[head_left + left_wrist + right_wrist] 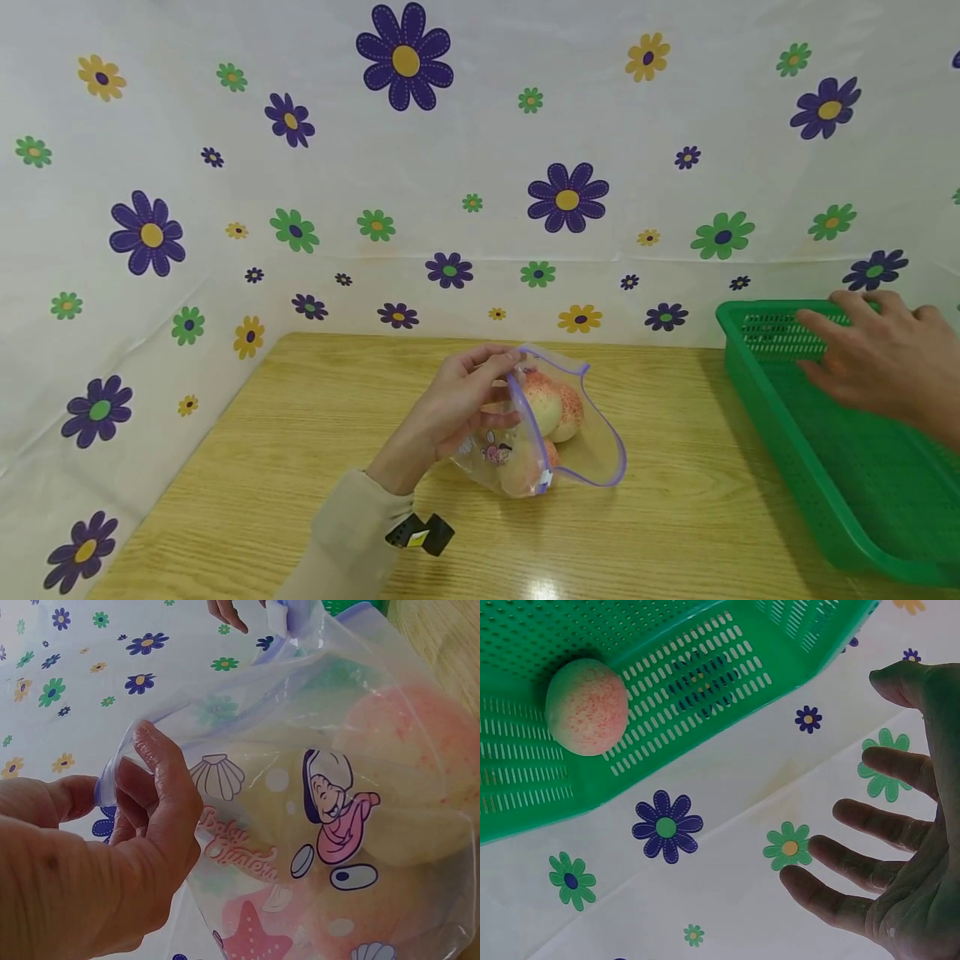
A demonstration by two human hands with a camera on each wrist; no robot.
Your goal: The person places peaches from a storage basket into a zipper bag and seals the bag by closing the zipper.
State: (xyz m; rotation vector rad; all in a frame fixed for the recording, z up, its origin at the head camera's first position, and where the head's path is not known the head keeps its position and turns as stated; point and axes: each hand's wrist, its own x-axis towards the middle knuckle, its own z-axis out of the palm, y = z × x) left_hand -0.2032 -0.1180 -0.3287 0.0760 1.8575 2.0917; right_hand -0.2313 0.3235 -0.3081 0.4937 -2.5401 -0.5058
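My left hand [461, 404] pinches the rim of a clear zip bag [596, 446] with a purple zip edge, a slider and printed cartoon figures. The bag's mouth gapes to the right. Several peaches [568, 412] lie inside, showing through the film in the left wrist view. My right hand [888, 354] hovers over the green basket [806, 467] at the right, fingers spread and holding nothing. One peach [587, 707] sits in a corner of the basket in the right wrist view, apart from the fingertips; in the head view it is hidden.
A wooden table [300, 433] carries the bag and the basket. White cloth with printed flowers [480, 150] hangs behind the table and along its left side. A black wrist camera [420, 533] is strapped at my left sleeve.
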